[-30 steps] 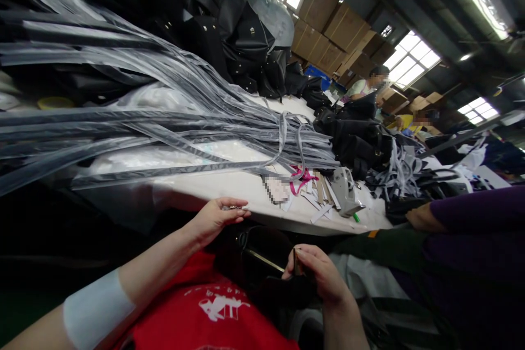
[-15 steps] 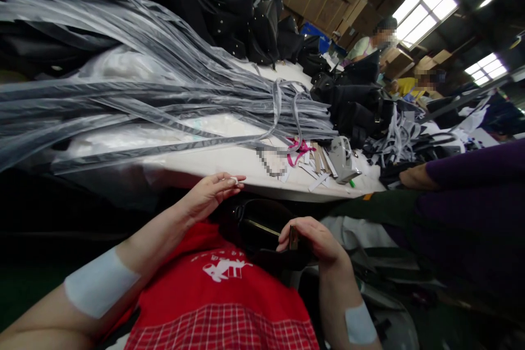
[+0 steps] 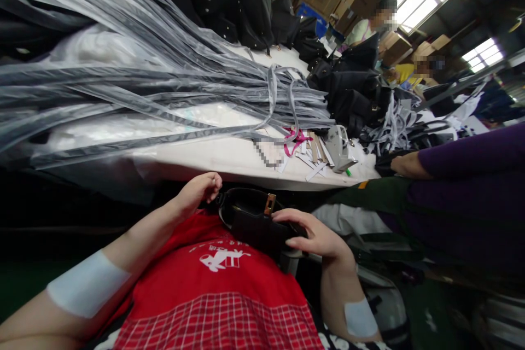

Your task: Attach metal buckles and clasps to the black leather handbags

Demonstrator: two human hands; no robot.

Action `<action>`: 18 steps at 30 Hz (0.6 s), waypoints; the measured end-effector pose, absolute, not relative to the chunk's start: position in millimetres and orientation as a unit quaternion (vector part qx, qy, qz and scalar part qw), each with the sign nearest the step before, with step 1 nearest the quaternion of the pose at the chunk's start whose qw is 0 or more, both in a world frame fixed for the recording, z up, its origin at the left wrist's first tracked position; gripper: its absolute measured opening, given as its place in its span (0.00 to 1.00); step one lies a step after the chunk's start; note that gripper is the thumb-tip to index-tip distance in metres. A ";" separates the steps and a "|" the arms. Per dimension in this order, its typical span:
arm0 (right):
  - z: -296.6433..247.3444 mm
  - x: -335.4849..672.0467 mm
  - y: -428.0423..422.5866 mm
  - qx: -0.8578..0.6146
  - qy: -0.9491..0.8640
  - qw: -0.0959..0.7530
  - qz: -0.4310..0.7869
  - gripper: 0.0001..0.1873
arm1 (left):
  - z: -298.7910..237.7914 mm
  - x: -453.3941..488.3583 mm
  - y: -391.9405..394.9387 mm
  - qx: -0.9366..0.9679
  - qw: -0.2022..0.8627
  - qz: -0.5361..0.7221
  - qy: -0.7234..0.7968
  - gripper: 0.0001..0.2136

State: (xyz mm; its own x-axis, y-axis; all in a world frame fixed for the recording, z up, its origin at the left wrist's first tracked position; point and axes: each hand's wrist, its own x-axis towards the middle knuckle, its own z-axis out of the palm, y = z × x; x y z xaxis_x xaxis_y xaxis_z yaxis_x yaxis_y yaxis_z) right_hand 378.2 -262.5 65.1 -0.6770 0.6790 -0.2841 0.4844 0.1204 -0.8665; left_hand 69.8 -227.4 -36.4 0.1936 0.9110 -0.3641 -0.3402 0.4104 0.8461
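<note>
A black handbag [image 3: 250, 221] with a gold clasp [image 3: 269, 204] lies in my lap, below the near edge of the white table [image 3: 229, 161]. My right hand [image 3: 314, 232] rests on the bag's right end, fingers wrapped over it. My left hand [image 3: 199, 191] is at the bag's left end with its fingers curled in; something small may be pinched in them, but I cannot make it out.
A large sheaf of plastic-wrapped dark straps [image 3: 164, 87] covers the table's left. Paper strips, a pink ribbon [image 3: 293, 145] and a grey tool [image 3: 338, 150] lie near the edge. A person in a purple sleeve [image 3: 463, 161] sits at my right. Black bags [image 3: 348, 98] and cardboard boxes stand behind.
The bag has turned so its gold clasp faces up. My right hand shifted from pinching the clasp to lying over the bag. My left hand drew in from the table edge and curled.
</note>
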 end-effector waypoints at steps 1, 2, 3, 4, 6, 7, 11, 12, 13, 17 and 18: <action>66.6 379.3 -265.9 -0.380 -0.763 0.069 0.518 0.31 | -38.0 70.2 -228.1 0.313 0.710 0.438 0.454 0.03; 66.6 379.0 -269.9 -0.386 -0.781 0.047 0.489 0.35 | -39.7 71.4 -228.9 0.313 0.715 0.432 0.452 0.04; 64.8 377.2 -274.5 -0.407 -0.796 0.027 0.448 0.39 | -41.3 73.1 -229.7 0.313 0.721 0.426 0.449 0.04; 61.4 374.4 -279.1 -0.433 -0.807 0.009 0.402 0.41 | -42.6 75.3 -230.3 0.313 0.726 0.420 0.446 0.05; 50.7 367.5 -287.0 -0.474 -0.820 -0.025 0.320 0.43 | -44.1 79.9 -231.2 0.313 0.736 0.411 0.439 0.05; 44.4 364.6 -289.6 -0.486 -0.824 -0.038 0.288 0.44 | -44.2 81.8 -231.5 0.313 0.739 0.408 0.435 0.05; 22.0 361.5 -290.1 -0.529 -0.826 -0.038 0.193 0.40 | -40.9 85.1 -232.7 0.312 0.744 0.409 0.426 0.04; 18.4 362.7 -288.7 -0.541 -0.822 -0.029 0.175 0.40 | -39.9 85.1 -233.1 0.311 0.745 0.409 0.425 0.03; 15.8 364.3 -287.1 -0.553 -0.817 -0.018 0.162 0.42 | -39.1 85.1 -233.5 0.309 0.746 0.409 0.425 0.03; 12.2 370.3 -282.3 -0.592 -0.797 0.018 0.118 0.53 | -39.1 86.5 -234.9 0.304 0.747 0.409 0.426 0.04; 12.1 371.5 -281.5 -0.601 -0.792 0.026 0.108 0.56 | -39.6 87.2 -235.1 0.303 0.747 0.410 0.426 0.05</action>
